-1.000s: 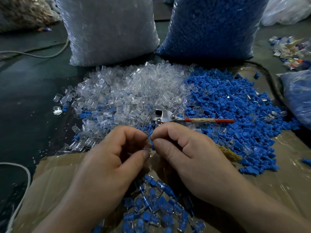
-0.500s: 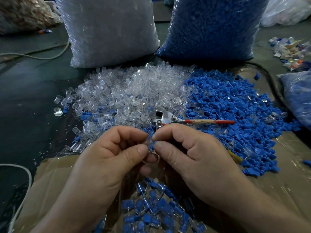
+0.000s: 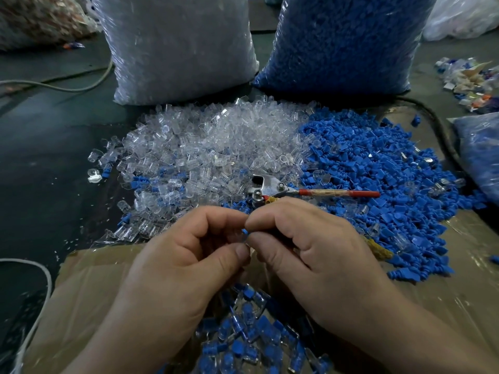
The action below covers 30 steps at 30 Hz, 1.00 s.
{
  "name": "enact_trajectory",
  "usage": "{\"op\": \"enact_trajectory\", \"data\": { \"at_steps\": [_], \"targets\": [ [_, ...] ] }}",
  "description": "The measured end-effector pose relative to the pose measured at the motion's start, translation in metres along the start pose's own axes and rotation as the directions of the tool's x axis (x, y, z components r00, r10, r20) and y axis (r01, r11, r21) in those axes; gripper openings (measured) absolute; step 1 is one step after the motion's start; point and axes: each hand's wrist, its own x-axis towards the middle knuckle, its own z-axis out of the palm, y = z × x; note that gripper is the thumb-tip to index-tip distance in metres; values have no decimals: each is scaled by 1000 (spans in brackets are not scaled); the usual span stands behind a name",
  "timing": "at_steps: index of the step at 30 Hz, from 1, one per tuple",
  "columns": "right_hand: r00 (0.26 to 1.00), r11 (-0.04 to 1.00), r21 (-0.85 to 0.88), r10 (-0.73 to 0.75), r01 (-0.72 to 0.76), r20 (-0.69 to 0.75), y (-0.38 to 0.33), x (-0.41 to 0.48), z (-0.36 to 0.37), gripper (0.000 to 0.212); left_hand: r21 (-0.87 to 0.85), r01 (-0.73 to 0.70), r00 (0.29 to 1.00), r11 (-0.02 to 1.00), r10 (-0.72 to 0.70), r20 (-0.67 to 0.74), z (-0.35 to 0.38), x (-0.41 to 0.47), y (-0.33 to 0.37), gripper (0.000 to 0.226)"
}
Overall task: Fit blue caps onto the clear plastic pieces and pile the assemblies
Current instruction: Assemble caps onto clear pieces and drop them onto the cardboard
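Blue cap (image 3: 245, 231) shows as a small sliver pinched between the fingertips of both hands, just in front of the tool; the left hand (image 3: 172, 268) curls closed around it from the left, thumb and forefinger meeting at the cap, and the right hand (image 3: 310, 255) closes on it from the right in the same pinch; whether a clear piece sits under the cap I cannot tell, since the fingers hide it. Below the wrists lies the pile of finished assemblies (image 3: 251, 338), blue inside clear, on the brown cardboard (image 3: 89, 290); beyond the knuckles spreads the heap of clear plastic pieces (image 3: 205, 147), and touching its right side the heap of loose blue caps (image 3: 378, 174), with a few stray pieces mixed across the border. A metal tool with a red handle (image 3: 310, 191) lies across that border, its head just beyond the right forefinger. Two full sacks stand at the far edge, a clear one (image 3: 178, 47) and a blue one (image 3: 343, 41); a white cable (image 3: 40, 300) curves along the left edge of the cardboard; the dark floor (image 3: 43, 157) to the left is open, while the right side is crowded by caps to the cardboard's rim.
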Motion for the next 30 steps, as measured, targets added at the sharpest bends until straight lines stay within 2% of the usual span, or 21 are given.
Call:
{"op": "enact_trajectory", "data": {
  "at_steps": [3,7,10,13,16,18,22,24,26,28,30],
  "targets": [
    [996,990,111,92,-91,-1,0,0,-2,9,-19,-33,999,999,32,-19,-1,0,0,34],
    [954,904,316,245,-289,172,-2,0,-5,6,89,-88,994,992,93,-54,-2,-3,-3,35],
    [952,903,312,252,-297,176,-2,0,-6,7,192,-99,988,976,119,-96,-1,-5,-4,34],
    [987,979,126,155,-160,51,-1,-1,-3,6,267,-86,988,960,116,-99,-1,-5,-3,36],
    [999,996,-83,-29,28,-20,-1,0,2,12,219,-99,993,971,111,-46,-3,-5,0,33],
    [997,993,-92,-74,71,-29,0,-2,4,19,170,-85,996,982,90,-17,-3,-4,2,35],
    [991,985,-113,-121,127,55,-2,-3,4,25,154,-28,994,988,43,-98,-2,-1,-2,36],
    [986,969,-188,-153,162,64,-4,-3,2,27,168,-27,994,985,44,-97,-3,0,-3,32],
    [993,915,-388,-105,114,45,-3,0,-4,35,143,-28,995,989,42,-95,-6,0,-4,38],
    [992,817,-573,111,-60,53,2,5,-13,57,75,-18,992,997,27,-124,-8,1,-6,38],
    [942,721,-669,322,-180,94,12,8,-22,78,5,-15,989,1000,16,-149,-10,2,-9,32]
  ]
}}
